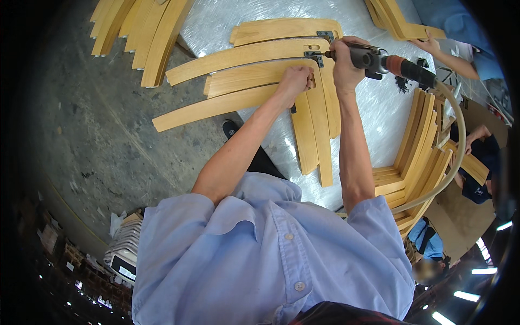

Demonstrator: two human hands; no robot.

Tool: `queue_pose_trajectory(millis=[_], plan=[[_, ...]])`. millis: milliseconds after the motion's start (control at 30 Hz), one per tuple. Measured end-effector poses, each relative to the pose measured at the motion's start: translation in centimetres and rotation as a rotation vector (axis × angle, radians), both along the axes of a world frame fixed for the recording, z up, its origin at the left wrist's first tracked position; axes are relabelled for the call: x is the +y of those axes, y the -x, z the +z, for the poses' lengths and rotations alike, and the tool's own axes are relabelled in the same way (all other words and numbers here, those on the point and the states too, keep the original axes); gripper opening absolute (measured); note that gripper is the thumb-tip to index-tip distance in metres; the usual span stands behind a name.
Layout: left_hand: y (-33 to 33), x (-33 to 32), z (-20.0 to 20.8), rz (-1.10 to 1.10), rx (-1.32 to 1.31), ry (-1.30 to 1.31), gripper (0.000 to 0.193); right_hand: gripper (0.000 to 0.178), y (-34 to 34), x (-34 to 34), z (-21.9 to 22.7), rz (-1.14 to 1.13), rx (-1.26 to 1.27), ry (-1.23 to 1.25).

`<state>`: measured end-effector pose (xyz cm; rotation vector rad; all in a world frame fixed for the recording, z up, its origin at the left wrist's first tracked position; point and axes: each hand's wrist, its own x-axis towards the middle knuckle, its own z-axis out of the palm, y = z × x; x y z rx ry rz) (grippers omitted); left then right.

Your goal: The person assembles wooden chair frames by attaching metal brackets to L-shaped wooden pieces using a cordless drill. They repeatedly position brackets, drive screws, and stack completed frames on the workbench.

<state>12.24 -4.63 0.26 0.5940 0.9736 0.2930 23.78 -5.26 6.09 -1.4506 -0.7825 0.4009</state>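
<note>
We see the right hand (346, 62) wrapped around a pneumatic screwdriver (379, 60), its fingers curled tight about the dark grip, the tip set at a small metal bracket (314, 56) where curved wooden slats (254, 76) meet; the left hand (294, 81) lies just below that bracket, palm down on the slats with the fingers folded over an edge, pressing the wood flat against the counter (374, 114), which is covered in shiny plastic wrap; a second bracket (326, 36) sits just above the first.

We judge the slats to be stiff, smooth varnished wood, light one by one but awkward as a joined fan, likely to pivot around the bracket if left free; the best hold seems close beside the bracket, flat and firm, well away from the long loose ends; the screwdriver looks heavy and its pale air hose (452, 162), trailing right of the bracket, may tug at the wrist.

Right of the bracket stands a stack of finished wooden frames (417, 157); far left of it more slats (141, 32) lie on the concrete floor (92, 135); another person's hand (430, 44) rests at the counter's far right edge.
</note>
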Motion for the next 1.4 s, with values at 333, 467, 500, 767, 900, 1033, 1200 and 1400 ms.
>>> queue_pose_trajectory(millis=[333, 467, 500, 767, 900, 1033, 1200, 1400], plan=[[-0.2, 0.2, -0.3, 0.116, -0.176, 0.037, 0.017, 0.023, -0.3, -3.9, 4.0, -0.098, 0.080, -0.209], [-0.9, 0.3, -1.1, 0.076, -0.240, 0.096, 0.022, 0.023, -0.5, -5.7, 5.0, -0.111, 0.162, -0.330], [-1.1, 0.3, -1.4, 0.069, -0.263, 0.105, 0.023, 0.023, -0.6, -6.1, 5.1, -0.112, 0.176, -0.340], [-2.4, 0.2, -0.4, 0.053, -0.316, 0.155, 0.028, 0.021, -0.3, -8.5, 5.9, -0.163, 0.194, -0.366], [-2.9, 0.3, 0.1, 0.067, -0.365, 0.176, 0.025, 0.021, -0.2, -8.9, 5.8, -0.158, 0.174, -0.365], [-2.8, 0.3, -0.6, 0.068, -0.374, 0.174, 0.024, 0.022, 0.0, -8.7, 6.1, -0.162, 0.189, -0.399], [-3.0, 0.1, -1.4, 0.094, -0.396, 0.173, 0.022, 0.022, -0.2, -8.5, 6.2, -0.180, 0.175, -0.387], [-3.0, 0.0, -1.0, 0.047, -0.283, 0.140, 0.017, 0.022, -0.1, -8.7, 6.0, -0.207, 0.181, -0.369]])
